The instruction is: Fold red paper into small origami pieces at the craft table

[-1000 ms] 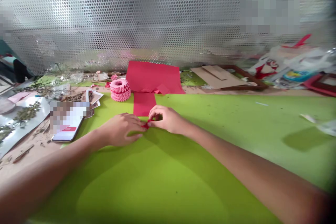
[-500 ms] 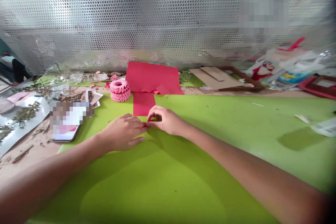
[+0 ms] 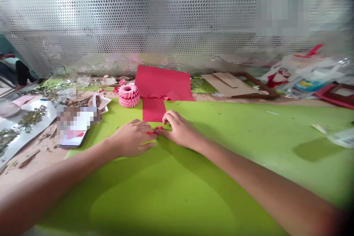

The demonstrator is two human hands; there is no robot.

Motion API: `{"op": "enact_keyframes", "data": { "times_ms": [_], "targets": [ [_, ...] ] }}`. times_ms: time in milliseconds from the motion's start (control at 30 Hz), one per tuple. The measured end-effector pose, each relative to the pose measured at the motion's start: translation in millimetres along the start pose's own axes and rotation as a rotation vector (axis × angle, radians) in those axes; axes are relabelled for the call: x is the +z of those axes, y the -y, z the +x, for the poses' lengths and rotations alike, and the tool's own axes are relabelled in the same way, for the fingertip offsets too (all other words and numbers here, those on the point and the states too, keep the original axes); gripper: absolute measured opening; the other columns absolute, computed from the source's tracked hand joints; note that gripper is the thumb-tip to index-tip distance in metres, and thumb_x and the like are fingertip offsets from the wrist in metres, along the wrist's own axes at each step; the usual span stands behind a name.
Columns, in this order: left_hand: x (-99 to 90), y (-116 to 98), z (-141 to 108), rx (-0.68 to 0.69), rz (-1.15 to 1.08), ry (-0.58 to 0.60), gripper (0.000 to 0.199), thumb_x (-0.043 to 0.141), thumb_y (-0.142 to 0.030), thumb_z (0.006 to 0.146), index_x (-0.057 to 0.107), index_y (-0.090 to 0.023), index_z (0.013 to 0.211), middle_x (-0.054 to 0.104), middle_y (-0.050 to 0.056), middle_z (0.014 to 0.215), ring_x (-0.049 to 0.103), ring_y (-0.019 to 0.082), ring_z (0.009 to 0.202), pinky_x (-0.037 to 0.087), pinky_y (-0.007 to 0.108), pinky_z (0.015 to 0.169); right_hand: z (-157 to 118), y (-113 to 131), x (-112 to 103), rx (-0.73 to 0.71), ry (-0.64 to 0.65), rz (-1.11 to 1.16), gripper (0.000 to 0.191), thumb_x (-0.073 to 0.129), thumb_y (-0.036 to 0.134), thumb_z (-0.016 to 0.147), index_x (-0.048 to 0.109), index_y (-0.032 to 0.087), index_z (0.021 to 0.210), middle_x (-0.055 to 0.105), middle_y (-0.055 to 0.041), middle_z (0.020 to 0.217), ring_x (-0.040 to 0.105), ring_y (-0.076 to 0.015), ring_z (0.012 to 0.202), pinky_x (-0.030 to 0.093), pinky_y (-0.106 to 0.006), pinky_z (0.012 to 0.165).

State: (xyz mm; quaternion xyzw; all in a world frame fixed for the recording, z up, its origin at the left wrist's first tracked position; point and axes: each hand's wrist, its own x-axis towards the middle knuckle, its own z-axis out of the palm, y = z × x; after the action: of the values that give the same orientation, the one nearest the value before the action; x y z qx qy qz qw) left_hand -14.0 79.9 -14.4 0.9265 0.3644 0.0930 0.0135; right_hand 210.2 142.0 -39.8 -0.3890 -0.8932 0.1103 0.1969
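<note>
A small folded piece of red paper [image 3: 159, 128] is at the fingertips of both hands, low over the green sheet. My left hand [image 3: 131, 138] pinches its left part, palm down; the fingers cover some of the paper. My right hand [image 3: 179, 129] reaches in from the other side. Its thumb tip touches the paper, while the index finger is raised and curved away from the thumb. Just beyond the hands lies a red paper rectangle [image 3: 153, 110]. Behind it is a larger red sheet [image 3: 163, 79] with small red pieces on it. A pink ring of folded paper points [image 3: 129, 97] stands to the left.
Green sheeting [image 3: 171, 191] covers the worktop. On the left are a phone [image 3: 73, 142], photo cards [image 3: 103, 101] and dried plant bits [image 3: 31, 118]. Brown card [image 3: 231, 85], plastic bags [image 3: 304, 77] and a red frame [image 3: 336, 94] lie back right, before a perforated metal panel [image 3: 166, 18].
My right index finger has lifted off the red paper and away from the thumb, so more of the paper shows. My left hand keeps its pinch. The view has shifted slightly.
</note>
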Motion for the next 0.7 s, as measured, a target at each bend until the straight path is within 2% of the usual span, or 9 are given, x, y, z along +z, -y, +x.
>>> {"op": "enact_keyframes", "data": {
  "times_ms": [67, 233, 333, 433, 567, 700],
  "targets": [
    [-0.1, 0, 0, -0.001, 0.005, 0.001, 0.03, 0.053, -0.037, 0.095, 0.069, -0.022, 0.116, 0.069, 0.008, 0.12, 0.062, 0.026, 0.112, 0.047, 0.045, 0.098, 1, -3, 3, -0.001, 0.001, -0.004, 0.031, 0.057, 0.051, 0.092, 0.048, 0.021, 0.089, 0.056, -0.0073, 0.099, 0.057, -0.022, 0.087, 0.047, -0.035, 0.076],
    [-1.2, -1, -1, -0.034, 0.007, -0.008, 0.028, 0.052, -0.036, 0.096, 0.07, -0.028, 0.115, 0.061, 0.006, 0.132, 0.06, 0.025, 0.112, 0.046, 0.045, 0.097, 2, -7, 1, -0.026, -0.043, 0.007, 0.014, 0.044, 0.029, 0.1, 0.055, 0.02, 0.099, 0.059, -0.0093, 0.105, 0.058, -0.0229, 0.096, 0.048, -0.039, 0.086],
    [1.6, -1, -2, -0.057, 0.0, -0.033, 0.027, 0.052, -0.036, 0.096, 0.07, -0.03, 0.115, 0.061, 0.004, 0.131, 0.062, 0.023, 0.105, 0.047, 0.043, 0.095, 2, -3, -7, -0.111, -0.033, 0.064, 0.018, 0.05, 0.033, 0.098, 0.058, 0.02, 0.109, 0.06, -0.0105, 0.112, 0.059, -0.0244, 0.104, 0.048, -0.041, 0.092],
    [6.5, 2, -1, -0.071, -0.037, -0.069, 0.025, 0.052, -0.034, 0.096, 0.072, -0.029, 0.109, 0.063, 0.005, 0.125, 0.062, 0.022, 0.101, 0.048, 0.04, 0.092, 1, 1, -11, -0.185, 0.013, 0.115, 0.019, 0.063, 0.033, 0.091, 0.062, 0.021, 0.106, 0.061, -0.0102, 0.116, 0.059, -0.0259, 0.108, 0.047, -0.042, 0.096],
    [10.8, 3, 2, -0.085, -0.134, -0.118, 0.021, 0.055, -0.031, 0.094, 0.07, -0.025, 0.107, 0.065, 0.006, 0.121, 0.062, 0.024, 0.105, 0.048, 0.041, 0.093, 2, 5, -8, -0.111, 0.046, 0.293, 0.01, 0.069, 0.022, 0.084, 0.062, 0.02, 0.091, 0.065, -0.0068, 0.103, 0.062, -0.0222, 0.098, 0.049, -0.036, 0.088],
    [11.1, -1, 4, -0.222, -0.354, -0.182, 0.033, 0.064, -0.034, 0.087, 0.059, -0.022, 0.117, 0.068, 0.007, 0.115, 0.063, 0.026, 0.107, 0.049, 0.042, 0.094, 2, 13, -6, -0.042, 0.106, 0.408, 0.007, 0.068, 0.02, 0.084, 0.061, 0.02, 0.084, 0.068, -0.0035, 0.088, 0.063, -0.0192, 0.083, 0.047, -0.032, 0.078]
  ]
}}
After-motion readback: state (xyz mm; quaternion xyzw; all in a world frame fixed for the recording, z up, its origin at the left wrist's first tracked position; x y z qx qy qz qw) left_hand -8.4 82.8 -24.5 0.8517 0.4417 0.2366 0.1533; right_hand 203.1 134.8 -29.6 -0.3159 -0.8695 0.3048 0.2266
